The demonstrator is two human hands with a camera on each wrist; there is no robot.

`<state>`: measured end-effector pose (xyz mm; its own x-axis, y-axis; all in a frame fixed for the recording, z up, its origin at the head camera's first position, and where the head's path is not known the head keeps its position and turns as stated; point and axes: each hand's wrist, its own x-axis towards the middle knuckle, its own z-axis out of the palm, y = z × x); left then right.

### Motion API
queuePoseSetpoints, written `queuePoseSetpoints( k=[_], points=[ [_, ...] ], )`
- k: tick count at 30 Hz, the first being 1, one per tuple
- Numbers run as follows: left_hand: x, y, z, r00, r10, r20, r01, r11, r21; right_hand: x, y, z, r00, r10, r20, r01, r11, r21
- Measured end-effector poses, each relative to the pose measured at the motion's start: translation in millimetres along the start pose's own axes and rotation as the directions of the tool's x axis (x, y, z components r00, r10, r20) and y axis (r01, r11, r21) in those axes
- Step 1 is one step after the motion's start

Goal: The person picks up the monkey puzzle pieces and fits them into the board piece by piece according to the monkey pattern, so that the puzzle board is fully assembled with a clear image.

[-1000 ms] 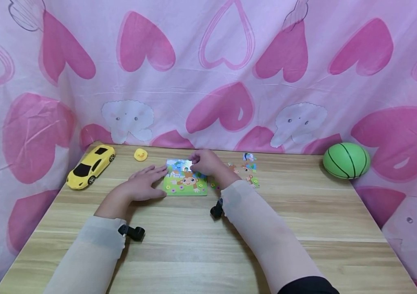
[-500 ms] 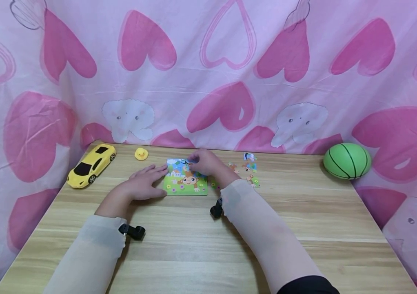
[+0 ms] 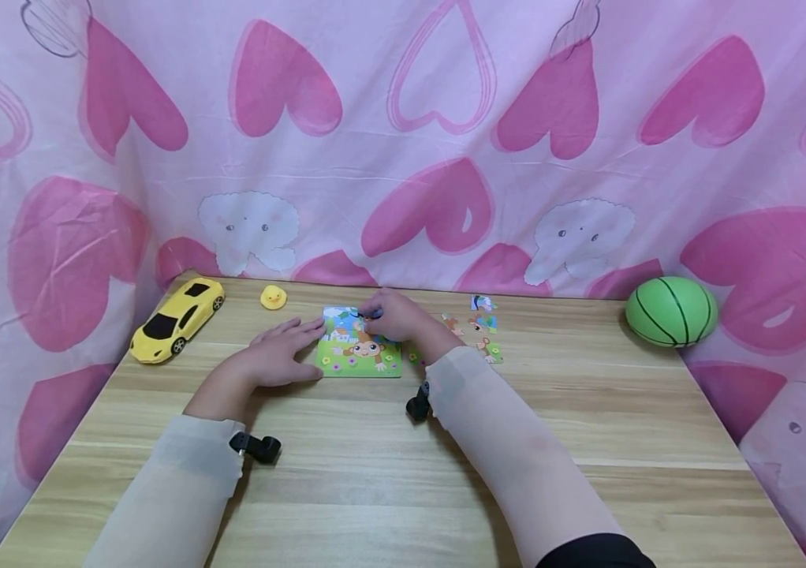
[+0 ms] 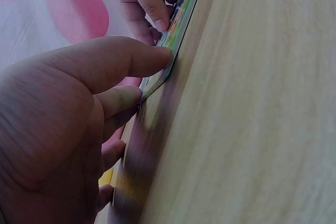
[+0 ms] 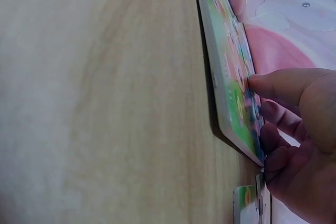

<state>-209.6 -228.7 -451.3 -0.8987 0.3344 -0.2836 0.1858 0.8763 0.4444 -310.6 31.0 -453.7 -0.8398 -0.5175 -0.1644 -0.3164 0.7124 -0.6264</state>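
A flat jigsaw puzzle with a cartoon monkey on green lies on the table. My left hand is at its left side, fingers spread, and in the left wrist view the thumb and a fingertip touch the board's edge. Over the puzzle's upper right part, my right hand has curled fingers and pinches a small puzzle piece low against the board; the fingers hide most of it. The right wrist view shows the right thumb at the puzzle's surface.
Several loose puzzle pieces lie right of the board, some partly behind the right forearm. A yellow toy car and a yellow rubber duck stand at the left. A green ball sits at the back right, before a pink heart-patterned curtain.
The piece under my right hand showed a bright glare one second ago; now it looks flatter and darker. My right hand has shifted slightly left. My left hand stays in place.
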Motion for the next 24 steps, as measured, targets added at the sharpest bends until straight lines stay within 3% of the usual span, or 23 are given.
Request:
queuePoseSetpoints(
  k=[8,12,16,20,24],
  points=[
    [-0.4,-0.2,-0.9,1.0,0.006,0.002,-0.006,1.0,0.005,0.0,-2.6,-1.6,1.0,0.019,0.006,-0.019,1.0,0.01],
    [-1.1,0.6,-0.9,1.0,0.002,0.002,-0.002,1.0,0.009,-5.6,-0.9,-7.3,0.999,0.04,-0.009,-0.038,0.989,0.143],
    [-1.0,0.4,-0.1,1.0,0.005,-0.005,-0.005,1.0,0.009,-15.6,3.7,-22.7,0.999,0.038,-0.036,-0.03,0.977,0.209],
    [-0.3,-0.3,0.8,1.0,0.005,-0.007,-0.004,1.0,0.006,-26.2,17.9,-42.3,0.995,0.013,-0.094,0.0,0.991,0.136],
    [-0.1,0.4,0.3,1.0,0.004,-0.003,-0.004,1.0,0.004,-40.7,39.2,-61.3,0.991,0.014,-0.136,0.007,0.989,0.149]
  ],
)
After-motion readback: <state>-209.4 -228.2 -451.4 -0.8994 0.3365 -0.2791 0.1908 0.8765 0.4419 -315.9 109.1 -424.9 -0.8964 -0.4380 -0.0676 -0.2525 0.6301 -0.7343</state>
